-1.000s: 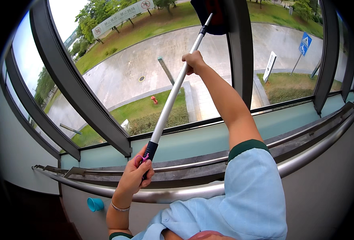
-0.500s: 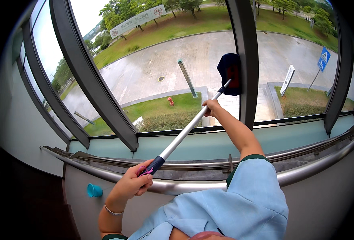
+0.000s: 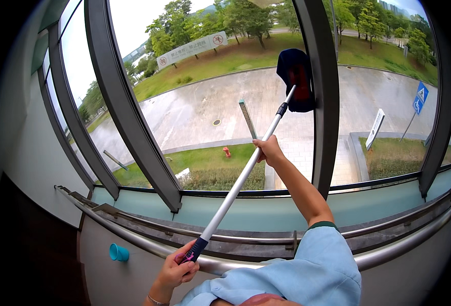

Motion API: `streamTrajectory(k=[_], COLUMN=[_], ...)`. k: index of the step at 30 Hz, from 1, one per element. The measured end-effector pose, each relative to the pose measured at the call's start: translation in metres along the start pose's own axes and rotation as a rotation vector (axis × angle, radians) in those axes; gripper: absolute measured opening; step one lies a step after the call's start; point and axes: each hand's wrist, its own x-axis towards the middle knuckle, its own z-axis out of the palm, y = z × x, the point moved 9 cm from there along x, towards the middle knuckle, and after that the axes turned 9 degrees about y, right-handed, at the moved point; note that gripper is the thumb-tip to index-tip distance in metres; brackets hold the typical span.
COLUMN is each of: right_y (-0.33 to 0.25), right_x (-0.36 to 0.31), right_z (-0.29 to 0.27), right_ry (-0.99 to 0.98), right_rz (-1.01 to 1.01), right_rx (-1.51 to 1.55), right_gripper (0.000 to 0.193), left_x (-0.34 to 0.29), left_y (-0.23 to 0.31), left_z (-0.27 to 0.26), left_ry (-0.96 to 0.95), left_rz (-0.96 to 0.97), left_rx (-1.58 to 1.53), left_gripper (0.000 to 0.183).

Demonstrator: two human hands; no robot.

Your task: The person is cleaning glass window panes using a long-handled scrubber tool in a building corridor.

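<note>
My left hand (image 3: 177, 266) is wrapped round the dark grip at the lower end of a window mop, beside a pink cord. Higher up, my right hand (image 3: 269, 150) grasps the silver pole (image 3: 235, 186) of the mop with the arm stretched forward. The dark blue mop head (image 3: 285, 66), with a red part in its middle, lies against the large window pane (image 3: 210, 92). Its right side is close to the dark vertical window frame (image 3: 326, 102); whether the two touch I cannot tell.
A steel handrail (image 3: 389, 259) and a thinner rail run along the window in front of me. A turquoise bucket (image 3: 119, 252) stands on the floor at the left. More dark frame posts (image 3: 128, 112) divide the glass. Paving, grass and trees show outside.
The mop head has gone up the pane along the frame, and the pole stands steeper. My right hand has moved up and forward with it; my left hand appears lower in the view.
</note>
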Motion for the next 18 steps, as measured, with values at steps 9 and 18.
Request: streamTrajectory(k=[9, 18], right_y=[-0.208, -0.276], right_x=[0.002, 0.027], right_z=[0.087, 0.133], right_ry=[-0.273, -0.179], right_rz=[-0.421, -0.516], right_rx=[0.282, 0.262], right_gripper=[0.077, 0.061], left_x=[0.116, 0.212], left_y=[0.080, 0.221], left_z=[0.094, 0.144], left_ry=[-0.182, 0.045], left_rz=[0.313, 0.375], left_rx=[-0.081, 0.156], left_gripper=[0.057, 0.042])
